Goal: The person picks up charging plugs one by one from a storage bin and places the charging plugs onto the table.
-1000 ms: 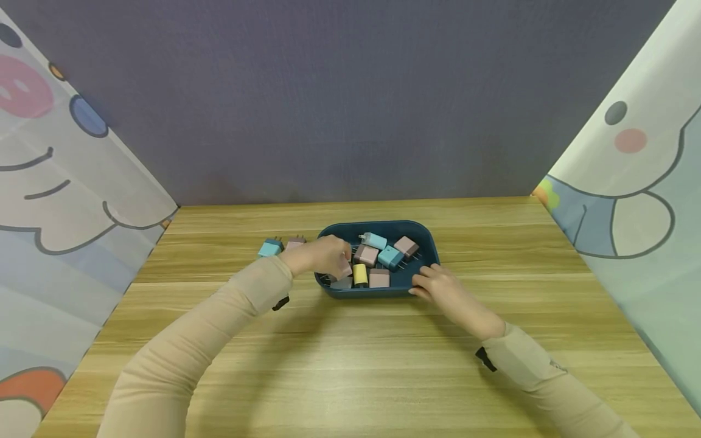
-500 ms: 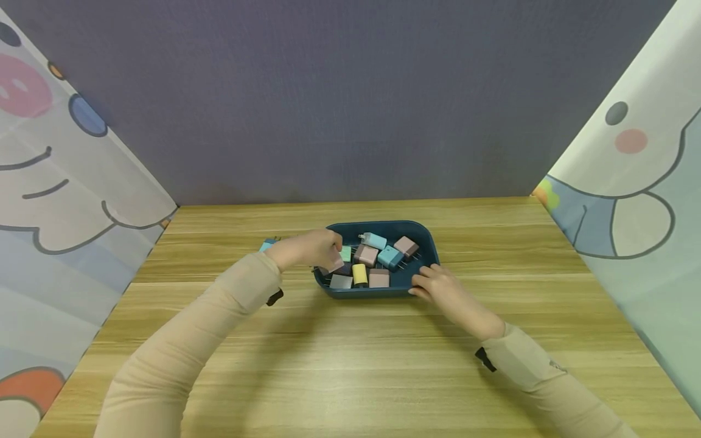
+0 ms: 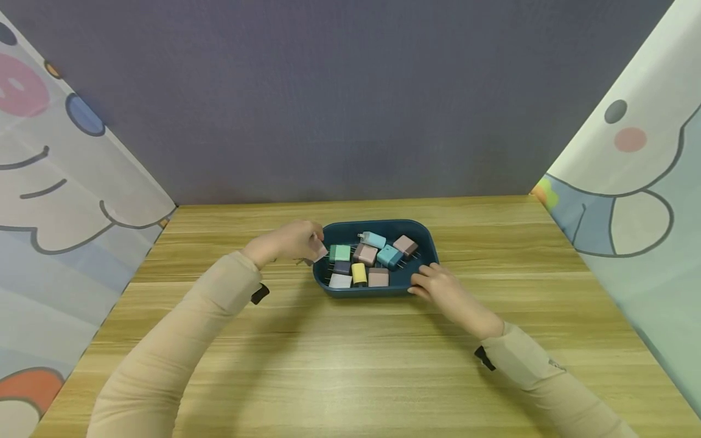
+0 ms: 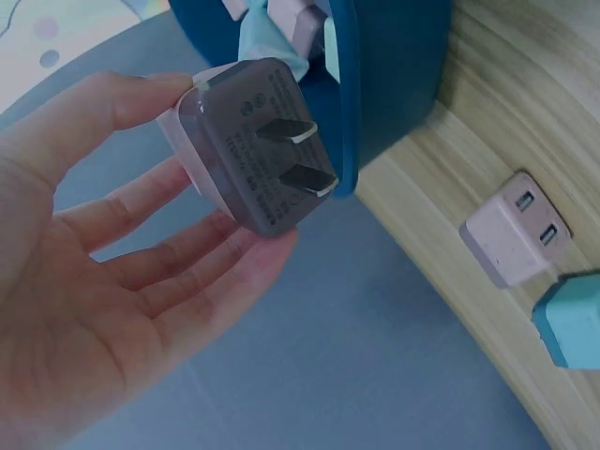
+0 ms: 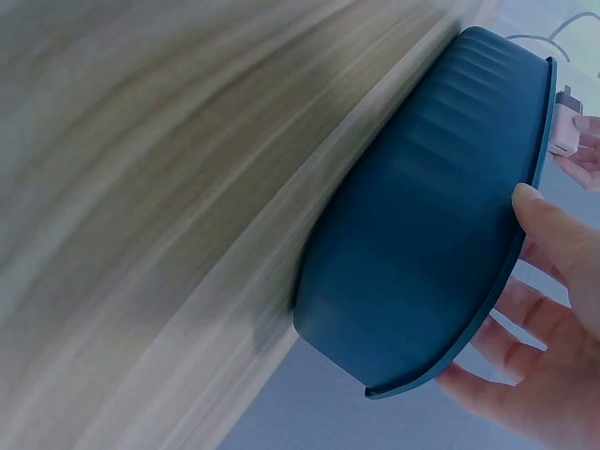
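Observation:
My left hand [image 3: 292, 240] is just past the left end of a dark blue plastic bin [image 3: 378, 293]. Thumb and fingers pinch a pink and grey USB wall charger [image 4: 262, 150], its two flat prongs bare. The right hand [image 3: 438, 283] grips the bin's near rim toward the right corner, thumb outside and fingers over the edge. Several chargers lie in the bin, among them a green one [image 3: 339, 253], a yellow one [image 3: 359, 274], a blue one [image 3: 389, 257] and a white one [image 3: 340, 281].
In the left wrist view, a pink charger [image 4: 516, 230] and a turquoise charger [image 4: 572, 319] sit side by side on the wooden table [image 3: 350, 365], outside the bin. The left arm hides them in the head view. A grey panel [image 3: 350, 103] stands behind the table.
My left hand has drawn leftward from over the bin to beyond its left end, carrying the charger, which uncovers the green and dark chargers inside. The right hand stays on the rim.

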The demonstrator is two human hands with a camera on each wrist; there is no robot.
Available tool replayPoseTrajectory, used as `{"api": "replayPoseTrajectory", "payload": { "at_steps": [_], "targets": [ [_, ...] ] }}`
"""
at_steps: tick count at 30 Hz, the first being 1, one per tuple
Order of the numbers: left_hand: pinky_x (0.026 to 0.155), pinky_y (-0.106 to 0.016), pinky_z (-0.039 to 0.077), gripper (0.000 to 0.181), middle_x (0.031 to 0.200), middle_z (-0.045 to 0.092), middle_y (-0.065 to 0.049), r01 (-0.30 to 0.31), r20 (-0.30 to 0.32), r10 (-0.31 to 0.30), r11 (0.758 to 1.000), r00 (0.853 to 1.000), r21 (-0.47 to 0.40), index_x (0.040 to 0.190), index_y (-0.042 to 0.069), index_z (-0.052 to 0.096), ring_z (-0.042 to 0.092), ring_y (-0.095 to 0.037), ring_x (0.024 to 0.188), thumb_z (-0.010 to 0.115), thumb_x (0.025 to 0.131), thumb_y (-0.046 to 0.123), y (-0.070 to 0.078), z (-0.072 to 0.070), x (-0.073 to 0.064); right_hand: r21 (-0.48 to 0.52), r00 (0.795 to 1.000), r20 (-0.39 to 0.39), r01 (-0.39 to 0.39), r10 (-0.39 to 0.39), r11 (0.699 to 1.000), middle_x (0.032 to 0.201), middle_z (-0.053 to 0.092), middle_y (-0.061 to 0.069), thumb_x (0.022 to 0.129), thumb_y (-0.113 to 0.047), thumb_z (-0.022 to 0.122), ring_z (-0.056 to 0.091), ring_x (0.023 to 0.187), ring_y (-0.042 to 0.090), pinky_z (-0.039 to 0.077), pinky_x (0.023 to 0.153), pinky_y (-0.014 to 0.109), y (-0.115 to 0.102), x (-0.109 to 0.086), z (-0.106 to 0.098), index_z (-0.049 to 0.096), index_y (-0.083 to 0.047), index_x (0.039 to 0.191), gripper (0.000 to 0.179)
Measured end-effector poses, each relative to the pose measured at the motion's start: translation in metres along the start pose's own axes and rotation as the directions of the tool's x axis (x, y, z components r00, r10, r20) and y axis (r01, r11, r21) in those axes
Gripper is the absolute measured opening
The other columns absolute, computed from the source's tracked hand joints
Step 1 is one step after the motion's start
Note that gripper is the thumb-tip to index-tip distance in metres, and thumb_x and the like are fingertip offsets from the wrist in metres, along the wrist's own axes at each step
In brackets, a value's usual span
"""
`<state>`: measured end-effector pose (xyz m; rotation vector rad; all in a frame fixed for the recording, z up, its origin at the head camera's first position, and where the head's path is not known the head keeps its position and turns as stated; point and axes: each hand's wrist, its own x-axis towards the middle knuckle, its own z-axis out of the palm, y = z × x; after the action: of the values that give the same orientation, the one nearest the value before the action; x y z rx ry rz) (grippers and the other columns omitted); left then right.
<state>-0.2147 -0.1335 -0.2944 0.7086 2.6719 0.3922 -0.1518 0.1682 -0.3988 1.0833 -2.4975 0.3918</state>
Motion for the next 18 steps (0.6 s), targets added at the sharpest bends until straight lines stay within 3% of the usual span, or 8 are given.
{"api": "replayPoseTrajectory", "payload": {
  "at_steps": [5,11,18],
  "targets": [
    [0.066,-0.033,0.047,0.037,0.099,0.057,-0.017,0.041,-0.02,-0.042,0.997,0.999,-0.069,0.111,-0.005,0.052,0.056,-0.021,0.072,0.061,0.079,0.012,-0.011,-0.007,-0.006,0.0,1.0,0.018,-0.012,0.012,1.0,0.067,0.047,-0.002,0.074,-0.015,0.07,0.032,0.059,0.012,0.033,0.054,0.025,0.0,0.001,-0.001,0.059,-0.011,0.071,0.012],
    [0.075,-0.04,0.044,0.037,0.098,0.058,-0.018,0.048,-0.12,-0.052,0.998,0.991,-0.041,0.107,-0.006,0.055,0.053,-0.026,0.085,0.063,0.077,0.014,-0.031,-0.012,-0.012,-0.002,1.0,-0.004,0.006,-0.006,1.0,0.066,0.046,-0.002,0.072,-0.014,0.071,0.032,0.059,0.012,0.033,0.054,0.025,0.0,0.0,-0.001,0.058,-0.011,0.071,0.013],
    [0.076,-0.043,0.044,0.041,0.106,0.055,-0.025,0.115,-0.136,-0.122,0.992,0.983,-0.055,0.114,-0.01,0.05,0.053,-0.031,0.091,0.061,0.081,0.011,-0.051,-0.015,-0.02,-0.002,1.0,-0.003,0.011,-0.011,1.0,0.068,0.048,-0.002,0.073,-0.014,0.07,0.034,0.06,0.013,0.035,0.055,0.025,-0.001,0.0,-0.002,0.06,-0.012,0.073,0.011]
  ]
}}
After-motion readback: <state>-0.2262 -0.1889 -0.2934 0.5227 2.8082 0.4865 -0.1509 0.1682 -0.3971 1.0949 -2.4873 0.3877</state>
